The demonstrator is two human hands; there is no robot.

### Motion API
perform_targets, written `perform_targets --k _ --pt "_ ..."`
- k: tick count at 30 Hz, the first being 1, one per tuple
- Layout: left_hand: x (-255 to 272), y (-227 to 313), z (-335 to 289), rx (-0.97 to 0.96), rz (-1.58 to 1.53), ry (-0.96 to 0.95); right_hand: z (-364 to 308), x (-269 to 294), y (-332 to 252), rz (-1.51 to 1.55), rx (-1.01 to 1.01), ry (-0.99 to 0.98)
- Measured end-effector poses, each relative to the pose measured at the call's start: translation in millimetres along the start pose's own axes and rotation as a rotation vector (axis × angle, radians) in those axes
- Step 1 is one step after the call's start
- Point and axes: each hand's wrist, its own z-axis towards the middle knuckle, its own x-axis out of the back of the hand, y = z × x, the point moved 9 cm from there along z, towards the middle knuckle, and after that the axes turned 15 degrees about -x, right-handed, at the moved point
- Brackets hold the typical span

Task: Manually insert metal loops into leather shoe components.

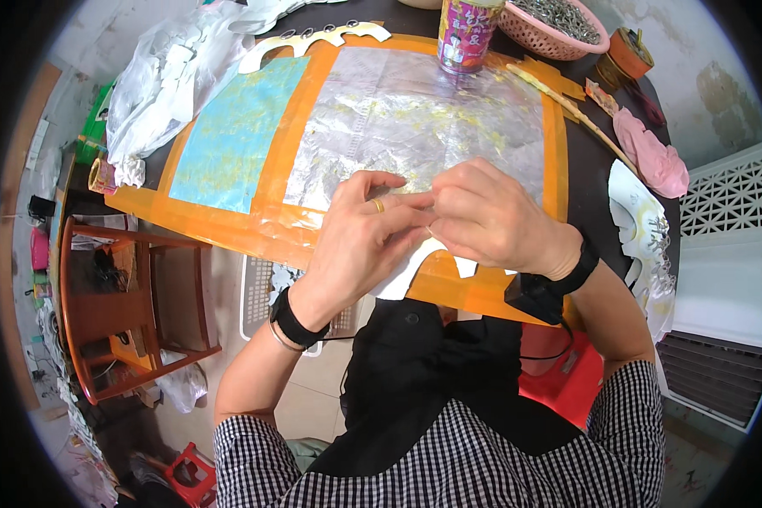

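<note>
Beneath both hands, scalloped white sheet

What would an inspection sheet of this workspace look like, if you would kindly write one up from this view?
Surface: dark table, partly covered by an orange-bordered mat with yellow smears.
Job's things: white scalloped piece under the hands; a second scalloped piece with dark oval loops lies at the far edge.
Clutter: clear plastic bag, purple cup, pink basket of metal parts, light-coloured stick.
Hands: left hand and right hand meet at the fingertips; what they pinch is too small to tell.
Cables: black cable hangs below a black box by the right wrist.
Surroundings: wooden chair left, white lattice panel right.
</note>
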Motion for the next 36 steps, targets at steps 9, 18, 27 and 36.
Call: perform_targets --k 9,18,27,36 --pt "0.6 13.4 4.2 -0.088 0.107 0.011 -10.1 -3.3 50.5 0.408 -0.328 -0.248" --pt "2.8 16.1 3.5 -0.077 0.123 0.045 -0.2 -9.7 43.0 0.258 -0.3 -0.226" --pt "2.7 13.0 -1.1 -0.087 0.101 0.077 5.3 -16.2 47.3 0.324 -0.419 -0.282" --pt "4.1 14.1 -0.2 -0.075 0.064 0.103 4.2 -15.7 43.4 0.249 -0.384 -0.307"
